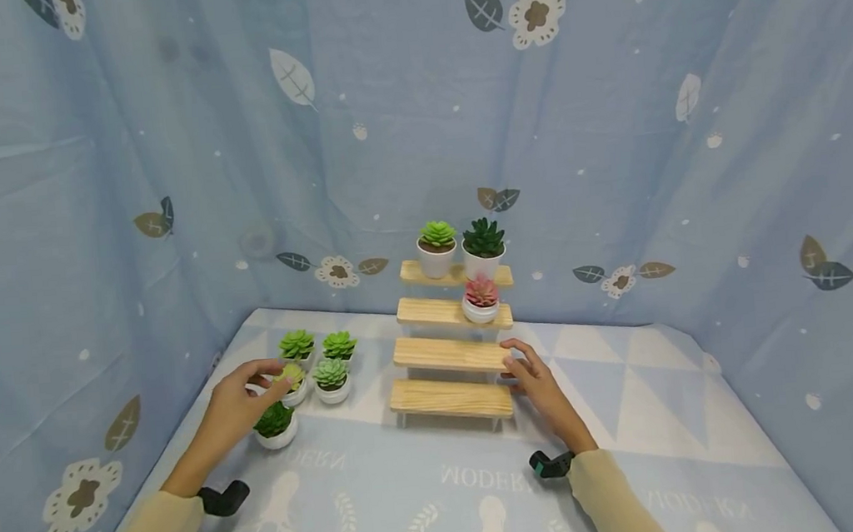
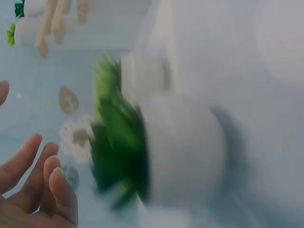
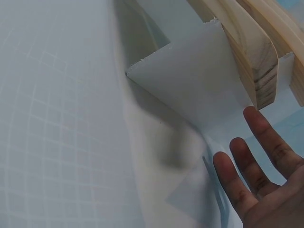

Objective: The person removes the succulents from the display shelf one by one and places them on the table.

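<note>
My left hand (image 1: 245, 397) hangs over a group of small potted succulents, its thumb and fingers apart around a yellow-green succulent (image 1: 295, 391); the left wrist view shows the left hand (image 2: 40, 190) with nothing in its fingers. Below it sits a dark green succulent (image 1: 276, 435) in a white pot (image 2: 185, 147). Beside my right hand (image 1: 536, 378) stands a wooden tiered shelf (image 1: 452, 396). In the right wrist view the right hand (image 3: 266, 185) has its fingers extended, one fingertip at the end of a wooden step (image 3: 263, 76); contact is hard to tell.
A light green succulent (image 1: 437, 257) and a dark green one (image 1: 483, 253) stand on the top step, a pink one (image 1: 481, 302) one step lower. A pale green succulent (image 1: 331, 382) and two bright green ones (image 1: 339, 346) are with the left group. Patterned curtains (image 1: 415, 116) surround the table.
</note>
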A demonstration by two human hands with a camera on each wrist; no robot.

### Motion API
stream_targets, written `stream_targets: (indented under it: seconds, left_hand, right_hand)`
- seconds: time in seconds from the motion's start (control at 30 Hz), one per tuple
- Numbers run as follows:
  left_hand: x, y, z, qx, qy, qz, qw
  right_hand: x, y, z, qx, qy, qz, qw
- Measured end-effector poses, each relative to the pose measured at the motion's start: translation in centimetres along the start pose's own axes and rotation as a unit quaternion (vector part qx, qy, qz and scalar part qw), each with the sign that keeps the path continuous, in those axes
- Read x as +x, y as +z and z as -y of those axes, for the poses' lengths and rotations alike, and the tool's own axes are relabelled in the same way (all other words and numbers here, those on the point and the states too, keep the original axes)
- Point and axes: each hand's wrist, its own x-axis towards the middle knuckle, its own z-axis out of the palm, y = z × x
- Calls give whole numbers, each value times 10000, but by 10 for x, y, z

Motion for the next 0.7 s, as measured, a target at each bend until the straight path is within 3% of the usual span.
stream_targets:
  seconds: [0.17, 0.37, 0.7]
  left_hand:
    - [18, 14, -23, -345, 101, 259, 9990]
    - [37, 26, -46, -639, 383, 469, 9961]
    - [65, 47, -72, -937, 702, 583, 9914]
  right_hand:
    - [1, -2, -3, -16, -68, 57, 10000]
    - [14, -4, -25, -94, -84, -137, 9998]
    - [17, -3, -33, -151, -218, -226, 9994]
